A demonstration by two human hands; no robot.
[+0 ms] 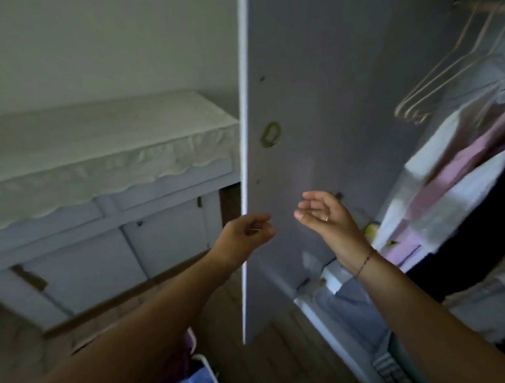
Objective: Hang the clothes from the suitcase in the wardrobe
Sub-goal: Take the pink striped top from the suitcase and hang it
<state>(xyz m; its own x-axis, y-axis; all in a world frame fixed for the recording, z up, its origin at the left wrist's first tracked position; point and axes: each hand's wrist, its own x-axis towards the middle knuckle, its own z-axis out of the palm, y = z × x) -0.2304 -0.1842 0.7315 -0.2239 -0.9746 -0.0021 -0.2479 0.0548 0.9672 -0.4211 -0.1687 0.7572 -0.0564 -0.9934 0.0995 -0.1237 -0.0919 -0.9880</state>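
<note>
The wardrobe's open door (pixel 285 103) stands edge-on in the middle of the view. My left hand (pixel 246 235) hovers at the door's front edge with loosely curled fingers and holds nothing. My right hand (pixel 323 214) is raised in front of the door's inner face, palm up, fingers relaxed and empty. Inside the wardrobe on the right hang pink and white clothes (pixel 453 188). Above them, three bare pale hangers (pixel 443 73) hang on the rail. Blue and purple cloth (pixel 193 382) shows at the bottom edge; the suitcase itself cannot be made out.
A bed with a white mattress (pixel 104 140) stands at the left, with drawers (pixel 103 255) under it. A white drawer unit (pixel 351 302) sits in the wardrobe's lower part. Wooden floor (pixel 253 359) lies between bed and wardrobe.
</note>
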